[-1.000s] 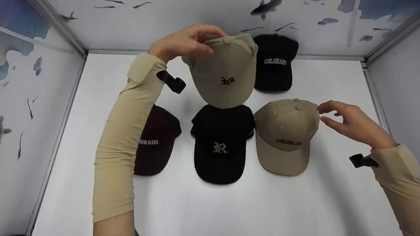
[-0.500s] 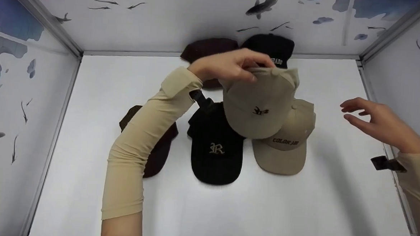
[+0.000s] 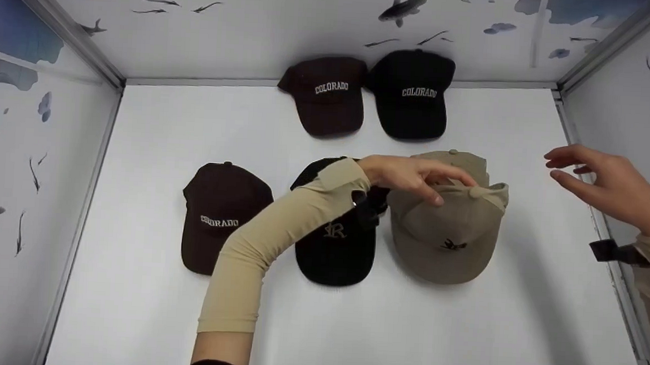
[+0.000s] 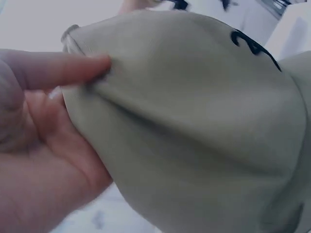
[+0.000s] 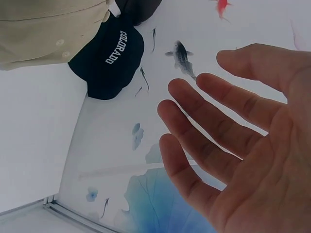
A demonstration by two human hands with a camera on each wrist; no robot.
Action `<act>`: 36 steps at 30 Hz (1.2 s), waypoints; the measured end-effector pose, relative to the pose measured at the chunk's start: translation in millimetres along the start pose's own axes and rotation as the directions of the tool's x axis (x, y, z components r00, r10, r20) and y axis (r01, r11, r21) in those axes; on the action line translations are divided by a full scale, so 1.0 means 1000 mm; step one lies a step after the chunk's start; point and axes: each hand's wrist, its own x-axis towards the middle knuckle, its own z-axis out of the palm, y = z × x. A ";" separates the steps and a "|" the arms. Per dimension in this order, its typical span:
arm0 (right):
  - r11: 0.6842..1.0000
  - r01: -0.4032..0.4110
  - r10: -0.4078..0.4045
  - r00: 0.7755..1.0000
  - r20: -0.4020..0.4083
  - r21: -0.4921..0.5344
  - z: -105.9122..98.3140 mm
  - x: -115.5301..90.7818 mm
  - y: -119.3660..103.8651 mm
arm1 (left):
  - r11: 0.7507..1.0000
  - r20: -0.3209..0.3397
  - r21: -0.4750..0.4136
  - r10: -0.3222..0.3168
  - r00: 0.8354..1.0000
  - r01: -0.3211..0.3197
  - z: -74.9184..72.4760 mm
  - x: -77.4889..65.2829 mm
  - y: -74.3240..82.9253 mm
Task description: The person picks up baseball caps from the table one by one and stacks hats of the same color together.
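Observation:
My left hand [image 3: 411,176] pinches the crown of a beige baseball cap [image 3: 447,233] that has a small dark emblem on its front. In the left wrist view the thumb presses a crease into the cap's fabric [image 4: 194,111]. This cap overlaps a second beige cap [image 3: 453,159], whose crown top shows behind it and whose lettering is hidden. Beside them a black cap [image 3: 335,261] with a gold R lies partly under the left forearm. My right hand [image 3: 608,183] hovers at the right, holding nothing, its fingers spread and slightly bent in the right wrist view.
A maroon COLORADO cap [image 3: 329,102] and a black COLORADO cap [image 3: 412,101] sit side by side at the back wall. Another maroon COLORADO cap [image 3: 220,216] lies at the left. Fish-printed walls enclose the white table [image 3: 395,336] on three sides.
My left hand has carried the beige emblem cap from the back row rightward and nearer, over the other beige cap. The right hand has drawn away from that cap to the right.

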 end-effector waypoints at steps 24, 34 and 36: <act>0.995 -0.081 0.077 0.995 0.071 0.060 0.013 -0.004 0.013 | 0.865 -0.349 0.380 -0.194 0.917 0.328 -0.024 0.036 -0.060; 0.993 -0.090 0.084 0.993 0.080 0.074 0.022 -0.009 0.017 | 0.597 -0.455 0.634 -0.226 0.861 0.491 -0.008 0.045 -0.050; 0.993 -0.094 0.087 0.993 0.085 0.071 0.024 -0.009 0.017 | 0.565 -0.499 0.630 -0.232 0.835 0.533 -0.007 0.047 -0.051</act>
